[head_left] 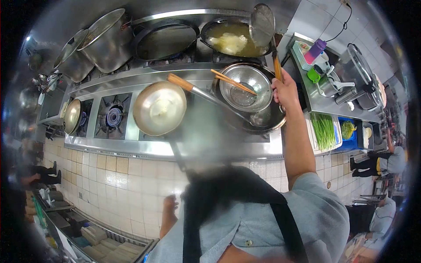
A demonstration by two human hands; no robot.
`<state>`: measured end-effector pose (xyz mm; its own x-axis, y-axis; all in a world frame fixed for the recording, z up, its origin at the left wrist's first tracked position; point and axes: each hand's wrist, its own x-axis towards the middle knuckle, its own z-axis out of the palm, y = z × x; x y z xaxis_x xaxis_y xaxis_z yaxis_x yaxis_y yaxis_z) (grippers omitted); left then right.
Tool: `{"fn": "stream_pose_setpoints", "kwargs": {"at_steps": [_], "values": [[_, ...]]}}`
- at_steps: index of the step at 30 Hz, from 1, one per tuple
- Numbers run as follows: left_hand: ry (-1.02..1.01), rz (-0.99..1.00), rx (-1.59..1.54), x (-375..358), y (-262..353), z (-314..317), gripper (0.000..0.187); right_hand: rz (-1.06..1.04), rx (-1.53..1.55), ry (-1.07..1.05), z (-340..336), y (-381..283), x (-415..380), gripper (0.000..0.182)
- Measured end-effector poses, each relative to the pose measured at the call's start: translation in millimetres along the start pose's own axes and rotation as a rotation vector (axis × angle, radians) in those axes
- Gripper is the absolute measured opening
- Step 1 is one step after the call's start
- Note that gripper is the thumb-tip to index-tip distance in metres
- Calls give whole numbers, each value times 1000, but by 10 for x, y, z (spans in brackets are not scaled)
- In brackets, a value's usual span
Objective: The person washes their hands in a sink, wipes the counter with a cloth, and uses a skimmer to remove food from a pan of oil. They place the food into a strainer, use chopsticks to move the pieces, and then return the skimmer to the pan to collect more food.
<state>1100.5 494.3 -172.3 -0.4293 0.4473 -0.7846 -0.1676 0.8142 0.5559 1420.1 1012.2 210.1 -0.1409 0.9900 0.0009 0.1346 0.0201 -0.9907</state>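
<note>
My right hand [285, 90] is closed around the wooden handle of a skimmer [262, 25], raised at the right side of a wok [209, 27]. Pale, frothy food [231, 43] floats in the yellowish liquid in that wok. Just below my right hand, a metal strainer bowl [245, 101] sits over a larger dark pan [276, 125], with wooden chopsticks [232, 81] laid across it. A ladle [206, 95] with a wooden grip rests on the pan's left side. Down by my left side, my left hand [170, 204] hangs with loosely bent fingers, holding nothing visible.
A wide pan [144, 109] stands on the front range, left of the ladle, near a bare burner [114, 116]. Large pots [105, 48] line the back left. Green stalks [323, 131] lie in a tray at right. Other people [388, 162] stand farther off.
</note>
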Motion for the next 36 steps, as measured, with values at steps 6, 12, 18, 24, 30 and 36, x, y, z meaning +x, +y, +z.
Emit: {"fn": "stream_pose_setpoints", "kwargs": {"at_steps": [6,12,18,24,30,36], "values": [[-4,-2,34,61,-106,-14,28,-1,-40,89,-138,-26,223,50],[39,-68,-3,-157,125,25,31,84,-15,62,-177,144,613,39],[34,-89,2,-9,-169,20,31,132,130,-75,4,192,899,19],[62,-93,-42,-173,-131,28,32,150,297,-142,240,158,1044,13],[36,-130,-71,-319,-56,55,32,203,417,-145,478,138,1087,12],[44,-150,-20,-464,174,83,33,262,575,-232,622,203,1110,10]]}}
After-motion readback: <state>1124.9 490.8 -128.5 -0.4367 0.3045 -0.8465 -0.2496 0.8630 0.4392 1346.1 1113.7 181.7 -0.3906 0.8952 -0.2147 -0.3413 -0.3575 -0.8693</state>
